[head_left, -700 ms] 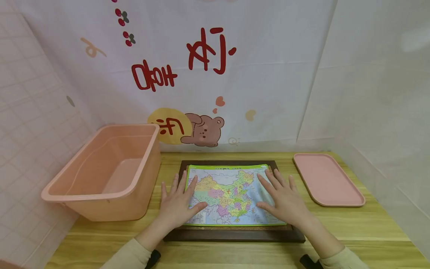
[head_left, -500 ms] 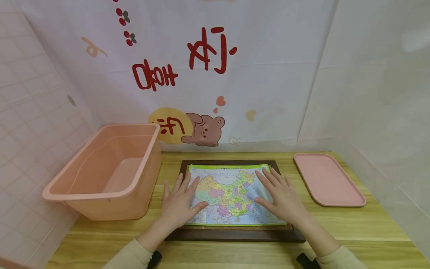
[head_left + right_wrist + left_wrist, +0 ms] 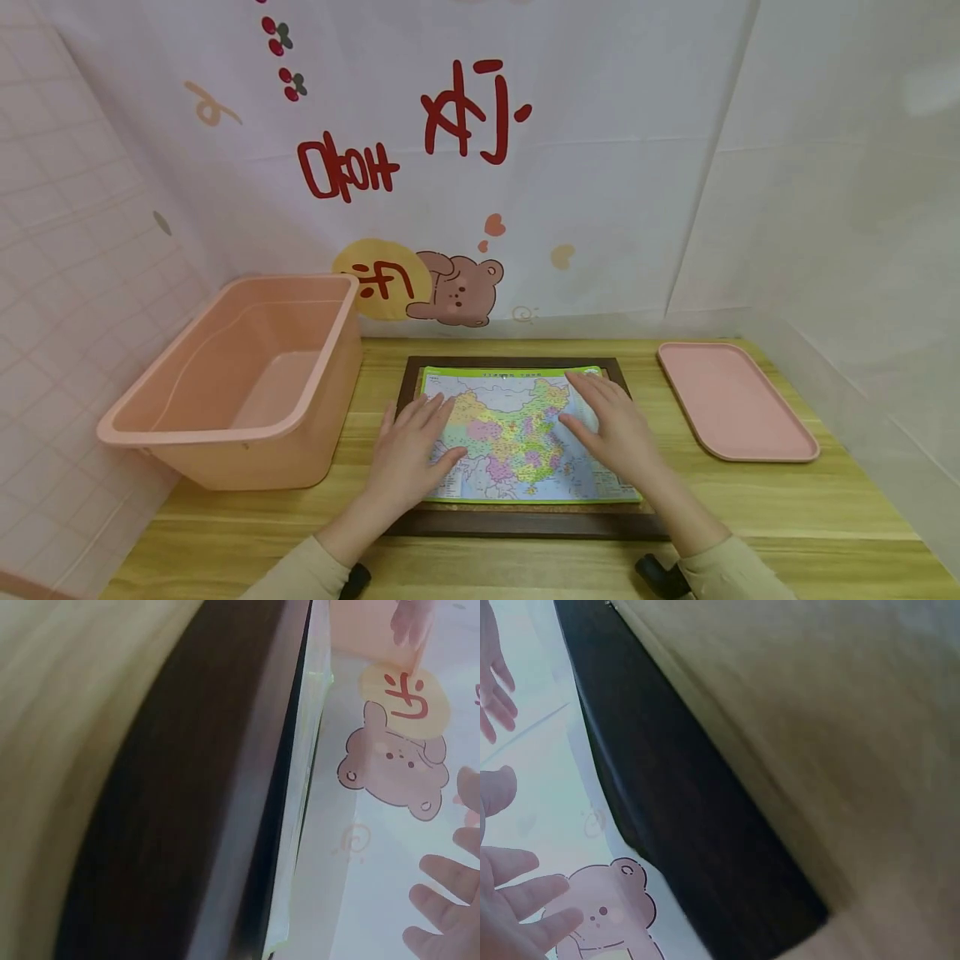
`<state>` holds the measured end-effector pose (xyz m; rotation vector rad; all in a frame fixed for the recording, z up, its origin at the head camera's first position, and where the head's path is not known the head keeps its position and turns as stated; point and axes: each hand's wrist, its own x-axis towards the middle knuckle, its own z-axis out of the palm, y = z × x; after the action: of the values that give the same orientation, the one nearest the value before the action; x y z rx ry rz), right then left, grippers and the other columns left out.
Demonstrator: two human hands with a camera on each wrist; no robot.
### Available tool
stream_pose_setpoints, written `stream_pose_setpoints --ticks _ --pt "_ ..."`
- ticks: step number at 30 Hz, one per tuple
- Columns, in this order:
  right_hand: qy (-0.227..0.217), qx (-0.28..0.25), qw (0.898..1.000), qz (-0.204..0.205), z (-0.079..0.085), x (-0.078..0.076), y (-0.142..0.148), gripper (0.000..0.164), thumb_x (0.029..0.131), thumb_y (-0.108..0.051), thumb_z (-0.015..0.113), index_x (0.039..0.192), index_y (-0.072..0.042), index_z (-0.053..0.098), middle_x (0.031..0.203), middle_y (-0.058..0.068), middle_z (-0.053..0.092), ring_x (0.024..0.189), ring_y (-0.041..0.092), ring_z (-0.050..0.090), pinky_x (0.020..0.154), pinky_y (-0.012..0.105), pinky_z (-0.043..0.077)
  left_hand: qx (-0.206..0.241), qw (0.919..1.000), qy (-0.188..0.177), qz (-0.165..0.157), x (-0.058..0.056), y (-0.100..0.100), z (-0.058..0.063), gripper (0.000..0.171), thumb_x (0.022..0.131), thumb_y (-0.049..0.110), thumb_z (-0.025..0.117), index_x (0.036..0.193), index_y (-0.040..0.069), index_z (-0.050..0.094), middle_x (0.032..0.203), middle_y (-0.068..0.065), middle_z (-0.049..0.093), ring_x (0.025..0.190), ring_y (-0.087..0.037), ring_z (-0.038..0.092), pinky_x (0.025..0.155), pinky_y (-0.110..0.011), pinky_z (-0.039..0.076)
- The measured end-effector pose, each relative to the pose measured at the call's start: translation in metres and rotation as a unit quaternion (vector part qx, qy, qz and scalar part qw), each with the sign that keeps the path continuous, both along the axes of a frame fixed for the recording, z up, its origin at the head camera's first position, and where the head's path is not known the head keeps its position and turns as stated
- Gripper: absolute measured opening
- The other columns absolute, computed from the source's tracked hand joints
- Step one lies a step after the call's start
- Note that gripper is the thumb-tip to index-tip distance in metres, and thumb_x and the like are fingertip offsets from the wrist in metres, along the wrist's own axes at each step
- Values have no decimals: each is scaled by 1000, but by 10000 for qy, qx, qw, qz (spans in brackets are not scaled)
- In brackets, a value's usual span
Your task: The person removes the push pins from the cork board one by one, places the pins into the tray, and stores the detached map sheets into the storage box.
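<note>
A map sheet (image 3: pixel 502 433) with a green border, printed with coloured regions, lies inside a dark brown frame (image 3: pixel 525 525) on the table. A strip of cork-like backing (image 3: pixel 540 507) shows below it. My left hand (image 3: pixel 408 454) is over the map's left side, fingers extended and slightly bent. Over the right side is my right hand (image 3: pixel 618 429), its thumb apart from the fingers. Neither hand grips anything. In the left wrist view, the left hand (image 3: pixel 517 892) has spread fingers beside the dark frame (image 3: pixel 690 787). The right wrist view shows the right hand's fingers (image 3: pixel 450 881) above the map's edge (image 3: pixel 296 810).
A deep pink tub (image 3: pixel 322 450) stands on the left of the wooden table (image 3: pixel 810 533). A shallow pink tray (image 3: pixel 738 404) lies on the right. Behind is a white wall covering (image 3: pixel 615 167) with a printed bear (image 3: pixel 461 292) and red characters.
Both hands have shifted inward over the map, the right one more, moving left. The spread fingers have drawn closer together and bent a little. The map and frame stay in place.
</note>
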<state>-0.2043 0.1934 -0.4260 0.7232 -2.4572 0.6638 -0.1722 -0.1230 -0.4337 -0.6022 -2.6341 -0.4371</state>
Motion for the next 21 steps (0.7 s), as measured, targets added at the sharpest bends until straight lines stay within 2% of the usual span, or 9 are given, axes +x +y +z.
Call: stream_pose_setpoints --ticks 5,11,16,21 --pt "-236 -344 9991 9 0 -6 -9 63 88 -20 77 142 -3 52 133 16 60 123 38 52 107 56 35 -37 9998 161 -120 1 3 -2 66 84 41 79 138 9 59 135 -11 60 126 -36 51 109 -66 23" --pt "-330 -618 9975 7 -1 -13 -20 59 88 -16 77 140 -2 54 126 16 64 117 37 57 101 58 40 -191 9995 188 -188 1 6 -4 64 83 41 79 135 8 61 128 -10 64 117 -32 55 106 -61 31" --pt "-454 -847 9954 44 0 -20 -27 54 88 -14 76 136 0 57 120 16 67 112 37 61 94 56 46 -305 9993 15 -201 2 7 -5 62 83 41 79 133 8 63 125 -11 65 113 -32 57 104 -56 35" --pt "-846 -1004 9913 27 4 -24 -33 51 90 -15 75 135 -1 58 119 16 67 111 36 62 92 54 49 -373 9988 -254 -194 2 8 -5 60 83 40 80 130 8 65 119 -8 68 111 -32 58 101 -56 38"
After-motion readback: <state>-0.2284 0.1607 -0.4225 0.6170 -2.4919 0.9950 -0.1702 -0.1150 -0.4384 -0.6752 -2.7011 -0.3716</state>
